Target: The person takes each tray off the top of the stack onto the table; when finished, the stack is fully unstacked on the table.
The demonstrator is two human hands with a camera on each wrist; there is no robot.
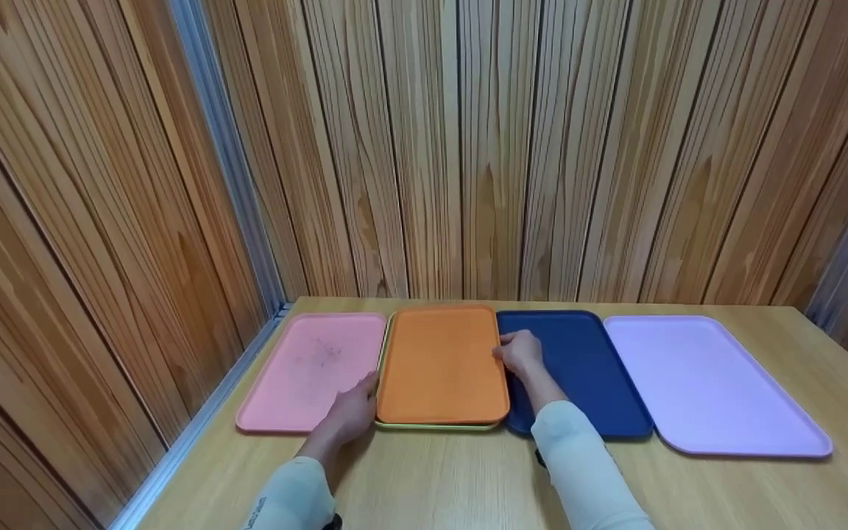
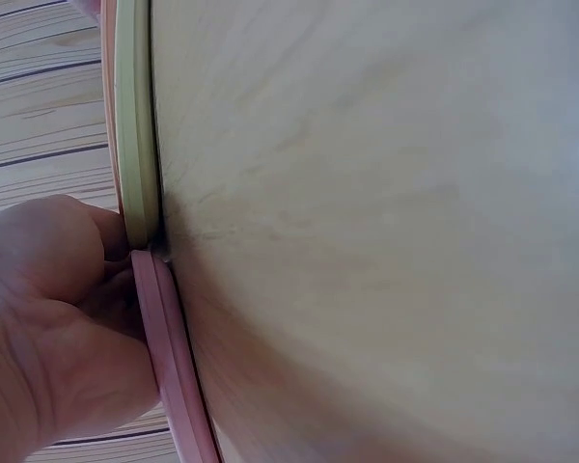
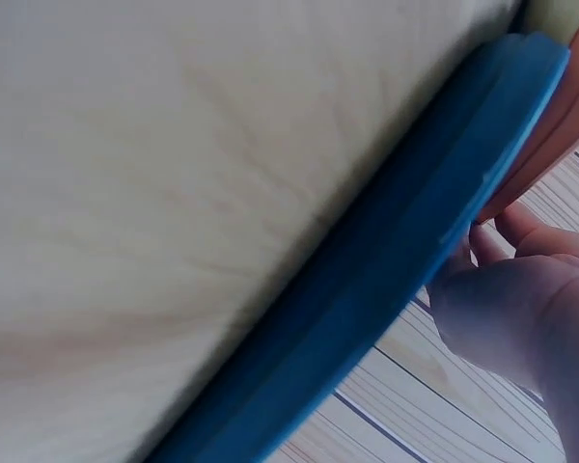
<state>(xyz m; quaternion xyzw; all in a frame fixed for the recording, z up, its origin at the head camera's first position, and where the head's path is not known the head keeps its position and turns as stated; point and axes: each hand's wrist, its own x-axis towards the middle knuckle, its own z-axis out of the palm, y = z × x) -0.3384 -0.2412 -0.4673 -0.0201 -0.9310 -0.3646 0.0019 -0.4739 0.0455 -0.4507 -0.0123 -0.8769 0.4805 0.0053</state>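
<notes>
An orange tray (image 1: 442, 368) lies on top of a yellow-green tray (image 1: 439, 427), whose rim shows along the left and near sides. At the orange tray's left edge, my left hand (image 1: 354, 408) holds the side with curled fingers, above the pink tray's near right corner. Some of its fingertips are hidden in the left wrist view, where the yellow-green rim (image 2: 137, 125) meets the pink rim (image 2: 169, 338). My right hand (image 1: 522, 355) pinches the orange tray's right edge, over the navy tray (image 1: 589, 383). The right wrist view shows thumb and fingers at the orange rim (image 3: 550, 135).
A pink tray (image 1: 306, 368) with dark marks lies on the left. Right of the navy tray is a lilac tray (image 1: 718, 390). All rest in a row on a wooden table (image 1: 431, 478), with wood-panelled walls (image 1: 497, 147) behind and to the left.
</notes>
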